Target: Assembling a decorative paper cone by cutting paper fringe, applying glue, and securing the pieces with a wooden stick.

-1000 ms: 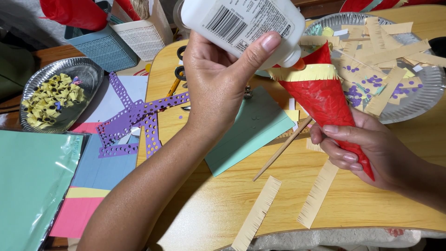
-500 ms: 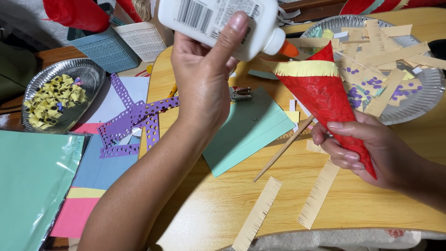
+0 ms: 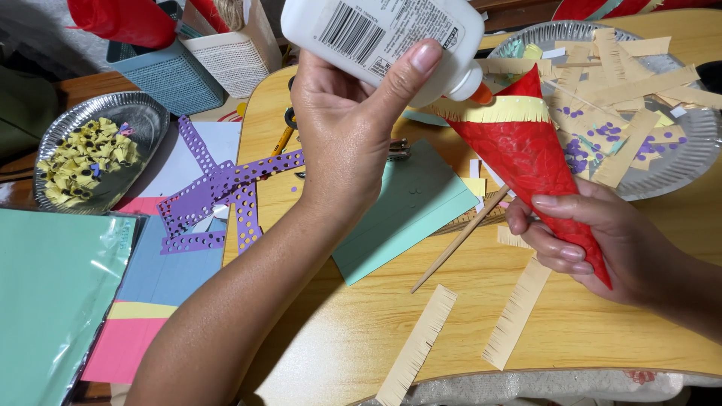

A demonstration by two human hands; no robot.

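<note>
Both hands are busy: left hand [image 3: 346, 135] grips a white glue bottle [image 3: 383, 37] (orange tip touching the rim), right hand [image 3: 602, 240] grasps a red paper cone [image 3: 526, 162].

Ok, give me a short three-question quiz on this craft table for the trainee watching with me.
1. True or false: the left hand tips a white glue bottle so that its orange nozzle points at the fringed yellow band on the red paper cone.
2. Which hand holds the cone, and by which end?
3. The foil plate at the left holds: A) purple dots, B) small yellow paper pieces, C) glue sticks.

Key:
1. True.
2. The right hand, near the pointed lower end.
3. B.
</note>
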